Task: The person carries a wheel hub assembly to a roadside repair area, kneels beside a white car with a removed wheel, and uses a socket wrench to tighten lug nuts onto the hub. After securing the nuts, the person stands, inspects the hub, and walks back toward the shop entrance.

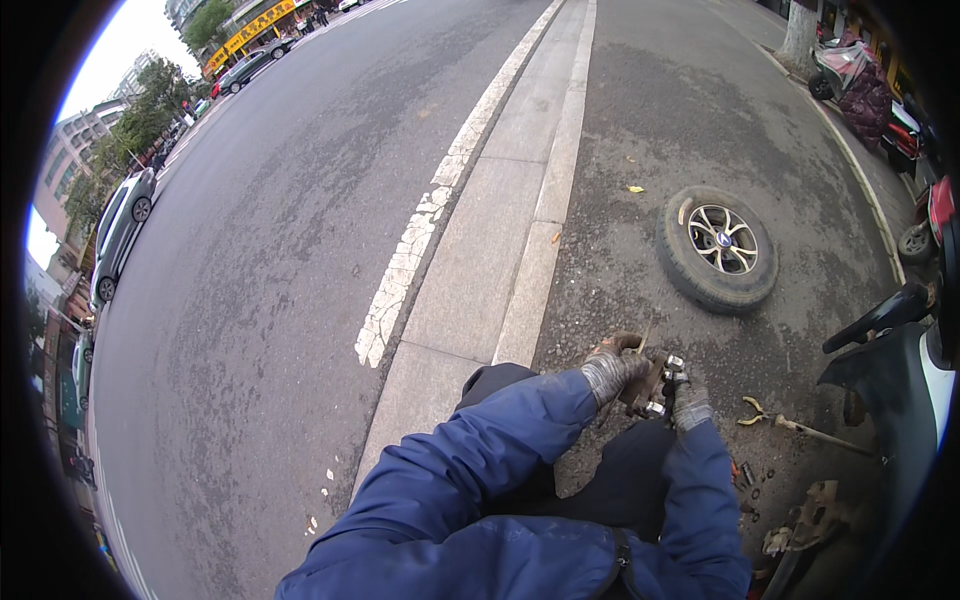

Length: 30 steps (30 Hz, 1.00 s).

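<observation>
In grimy grey gloves, my left hand [617, 365] and my right hand [688, 395] grip a dark metal assembly [652, 388] with silvery ends, resembling a brake caliper, above my bent dark-trousered legs. A thin rod-like piece sticks up beside my left fingers; I cannot make out what it is. To the right on the asphalt lie yellow-handled pliers [752, 410], a long metal bar [825, 437] and several small loose parts [748, 475].
A wheel [688, 279] lies flat ahead-right. A dark car body [880, 385] and a rusty bracket [808, 518] are close at right, parked scooters [865, 100] beyond. A stone kerb strip [485, 250] borders the road at left, with parked cars [123, 230] across it.
</observation>
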Each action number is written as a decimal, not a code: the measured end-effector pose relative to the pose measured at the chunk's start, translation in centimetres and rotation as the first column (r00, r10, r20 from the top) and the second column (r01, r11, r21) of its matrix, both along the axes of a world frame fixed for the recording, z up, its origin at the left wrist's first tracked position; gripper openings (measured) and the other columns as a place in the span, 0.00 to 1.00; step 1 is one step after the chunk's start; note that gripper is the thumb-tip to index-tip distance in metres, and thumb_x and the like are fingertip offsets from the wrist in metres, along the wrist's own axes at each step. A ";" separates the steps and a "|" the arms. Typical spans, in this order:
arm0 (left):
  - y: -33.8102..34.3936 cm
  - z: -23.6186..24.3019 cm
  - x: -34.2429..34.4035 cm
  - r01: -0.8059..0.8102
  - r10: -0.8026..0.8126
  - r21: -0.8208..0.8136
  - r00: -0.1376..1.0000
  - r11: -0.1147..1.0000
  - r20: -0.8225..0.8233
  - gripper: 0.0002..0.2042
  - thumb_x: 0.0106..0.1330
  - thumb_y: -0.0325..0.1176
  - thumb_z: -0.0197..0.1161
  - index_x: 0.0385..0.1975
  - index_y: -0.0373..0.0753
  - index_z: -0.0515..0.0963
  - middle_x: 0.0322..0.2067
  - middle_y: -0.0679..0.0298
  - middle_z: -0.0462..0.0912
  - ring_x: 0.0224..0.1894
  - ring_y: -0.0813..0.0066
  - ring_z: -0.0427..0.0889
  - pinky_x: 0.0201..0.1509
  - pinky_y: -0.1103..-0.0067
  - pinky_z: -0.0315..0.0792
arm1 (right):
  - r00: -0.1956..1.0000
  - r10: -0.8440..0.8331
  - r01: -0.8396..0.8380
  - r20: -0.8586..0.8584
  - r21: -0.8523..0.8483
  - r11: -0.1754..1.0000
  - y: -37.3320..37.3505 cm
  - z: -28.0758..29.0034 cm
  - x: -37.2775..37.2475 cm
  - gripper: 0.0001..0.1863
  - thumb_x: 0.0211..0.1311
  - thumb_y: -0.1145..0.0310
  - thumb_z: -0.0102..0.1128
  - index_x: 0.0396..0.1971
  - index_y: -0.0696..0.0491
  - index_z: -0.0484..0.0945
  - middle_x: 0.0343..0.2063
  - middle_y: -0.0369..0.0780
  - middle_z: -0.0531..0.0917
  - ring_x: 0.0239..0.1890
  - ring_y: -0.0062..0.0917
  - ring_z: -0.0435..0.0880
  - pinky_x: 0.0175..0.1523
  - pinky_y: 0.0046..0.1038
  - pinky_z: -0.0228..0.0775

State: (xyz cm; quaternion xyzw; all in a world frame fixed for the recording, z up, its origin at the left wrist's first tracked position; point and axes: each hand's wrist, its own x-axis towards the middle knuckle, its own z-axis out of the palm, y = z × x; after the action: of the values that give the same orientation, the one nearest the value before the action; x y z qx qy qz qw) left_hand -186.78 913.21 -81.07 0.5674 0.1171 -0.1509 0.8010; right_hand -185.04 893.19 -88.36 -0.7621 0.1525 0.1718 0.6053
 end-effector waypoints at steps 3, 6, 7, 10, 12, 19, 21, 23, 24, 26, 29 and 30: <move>1.5 0.2 -0.4 0.012 -0.012 0.028 1.000 1.000 0.022 0.26 0.45 0.30 0.64 0.47 0.32 0.68 0.34 0.60 0.77 0.34 0.73 0.76 0.39 0.76 0.74 | 0.980 0.070 -0.078 0.189 0.038 0.996 0.0 0.6 -0.2 0.17 0.63 0.56 0.48 0.24 0.55 0.73 0.07 0.37 0.69 0.04 0.22 0.66 0.08 0.25 0.56; -0.8 0.3 0.2 0.021 -0.020 -0.016 0.999 1.000 0.025 0.26 0.45 0.30 0.63 0.48 0.33 0.68 0.34 0.59 0.77 0.34 0.72 0.77 0.39 0.77 0.74 | 0.924 0.121 -0.117 0.362 -0.032 0.993 0.5 1.3 -0.1 0.16 0.63 0.57 0.47 0.26 0.55 0.73 0.08 0.37 0.70 0.05 0.21 0.66 0.08 0.25 0.55; 0.0 0.4 0.0 0.017 -0.017 -0.029 1.000 0.999 0.020 0.27 0.45 0.30 0.63 0.49 0.33 0.68 0.34 0.58 0.78 0.34 0.71 0.78 0.38 0.77 0.74 | 0.967 0.035 -0.034 0.253 -0.009 0.999 0.6 1.4 -0.1 0.16 0.63 0.58 0.47 0.27 0.55 0.74 0.09 0.37 0.70 0.05 0.21 0.66 0.09 0.25 0.56; -0.1 0.6 0.0 0.012 -0.012 -0.006 1.000 1.000 -0.013 0.27 0.45 0.30 0.62 0.50 0.33 0.68 0.34 0.56 0.79 0.34 0.71 0.79 0.38 0.77 0.74 | 0.989 -0.057 0.050 -0.137 -0.052 0.997 0.5 1.2 0.2 0.13 0.63 0.60 0.48 0.33 0.54 0.74 0.13 0.35 0.72 0.09 0.18 0.68 0.12 0.23 0.57; 0.6 0.8 -0.1 0.004 -0.004 0.010 1.000 1.000 -0.006 0.27 0.45 0.29 0.61 0.50 0.32 0.68 0.34 0.56 0.79 0.33 0.71 0.79 0.37 0.76 0.74 | 0.982 0.048 -0.055 0.181 0.035 0.998 0.3 0.7 0.3 0.14 0.63 0.59 0.47 0.27 0.54 0.73 0.10 0.36 0.71 0.07 0.20 0.66 0.10 0.24 0.55; -0.4 0.8 0.2 0.006 -0.006 0.014 1.000 1.000 -0.008 0.27 0.45 0.28 0.61 0.50 0.32 0.68 0.35 0.55 0.79 0.34 0.70 0.79 0.38 0.76 0.74 | 0.999 -0.034 0.033 -0.023 -0.046 0.998 0.1 0.2 0.4 0.14 0.62 0.60 0.50 0.36 0.55 0.75 0.12 0.34 0.71 0.10 0.16 0.66 0.14 0.21 0.56; 0.4 0.9 -0.1 -0.008 0.008 0.021 1.000 1.000 0.023 0.27 0.45 0.28 0.61 0.49 0.32 0.68 0.35 0.55 0.79 0.34 0.70 0.79 0.39 0.76 0.74 | 0.990 0.030 -0.037 0.135 0.052 0.998 0.1 0.6 0.3 0.13 0.62 0.60 0.48 0.33 0.55 0.74 0.12 0.35 0.71 0.09 0.18 0.66 0.12 0.23 0.57; 1.1 1.0 -0.3 0.009 -0.004 -0.055 0.996 0.998 0.091 0.26 0.45 0.28 0.61 0.49 0.32 0.68 0.35 0.55 0.79 0.34 0.70 0.78 0.39 0.76 0.74 | 0.900 0.104 -0.104 0.424 -0.024 0.994 0.2 0.9 0.3 0.15 0.63 0.58 0.46 0.27 0.54 0.72 0.10 0.37 0.72 0.06 0.21 0.66 0.10 0.25 0.57; -1.7 0.8 0.3 -0.014 0.015 -0.025 1.000 1.000 0.026 0.27 0.45 0.29 0.62 0.49 0.32 0.68 0.35 0.57 0.78 0.36 0.71 0.77 0.40 0.76 0.73 | 0.945 0.086 -0.082 0.315 -0.025 0.996 0.2 1.1 0.5 0.14 0.63 0.59 0.46 0.29 0.55 0.72 0.11 0.37 0.72 0.07 0.21 0.66 0.11 0.25 0.58; -1.5 1.3 0.2 -0.022 0.022 -0.006 0.999 1.000 -0.049 0.27 0.43 0.31 0.65 0.47 0.33 0.69 0.36 0.61 0.76 0.38 0.74 0.75 0.43 0.77 0.72 | 1.000 0.019 -0.019 -0.004 0.004 1.000 0.2 1.3 0.6 0.13 0.63 0.61 0.48 0.34 0.56 0.73 0.14 0.36 0.73 0.09 0.19 0.68 0.13 0.24 0.59; 2.0 1.8 -0.7 0.043 -0.043 -0.016 0.998 0.999 0.035 0.26 0.44 0.30 0.64 0.47 0.33 0.69 0.35 0.61 0.76 0.38 0.75 0.74 0.43 0.78 0.71 | 0.998 0.067 -0.067 -0.014 -0.005 0.998 0.4 1.4 0.6 0.14 0.62 0.59 0.48 0.35 0.56 0.72 0.13 0.36 0.72 0.09 0.20 0.69 0.11 0.24 0.58; -0.5 1.7 -0.1 0.013 -0.013 0.007 1.000 1.000 -0.004 0.26 0.44 0.30 0.64 0.47 0.33 0.69 0.36 0.61 0.76 0.38 0.75 0.74 0.43 0.78 0.71 | 0.979 0.119 -0.120 0.168 -0.002 0.993 0.4 1.3 0.7 0.15 0.63 0.58 0.47 0.32 0.56 0.72 0.12 0.36 0.72 0.07 0.21 0.68 0.09 0.25 0.57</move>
State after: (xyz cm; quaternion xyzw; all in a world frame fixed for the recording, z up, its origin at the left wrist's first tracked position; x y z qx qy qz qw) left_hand -186.88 912.66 -79.41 0.5704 0.1157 -0.1569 0.7979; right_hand -184.39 893.59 -87.02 -0.7791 0.0541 0.1436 0.6078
